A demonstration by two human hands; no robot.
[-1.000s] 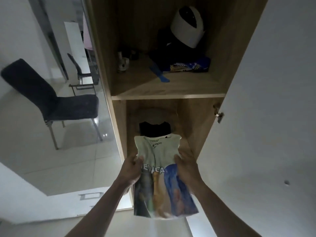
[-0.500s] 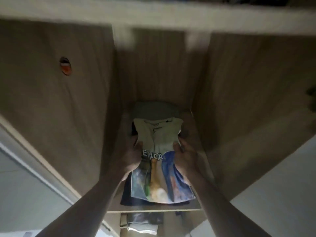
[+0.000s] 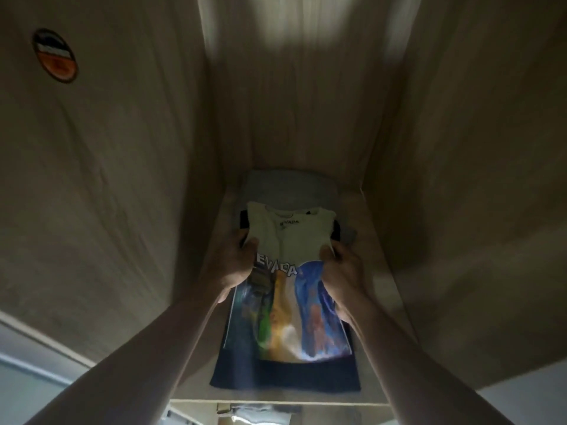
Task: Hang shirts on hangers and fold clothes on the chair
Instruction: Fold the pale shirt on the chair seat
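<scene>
Currently two hands, left hand (image 3: 236, 265) and right hand (image 3: 343, 268), each grip one folded shirt (image 3: 288, 289) reading "NEVADA", atop one dark folded garment (image 3: 285, 375).

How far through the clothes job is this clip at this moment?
Done: the printed shirt is already folded, and a dark folded garment and a grey one lie on the wardrobe shelf. In hand: the left hand and right hand grip the shirt's sides, setting it on the dark garment. Left: letting go. No hangers or chair are in view, so remaining work can't be judged.
</scene>
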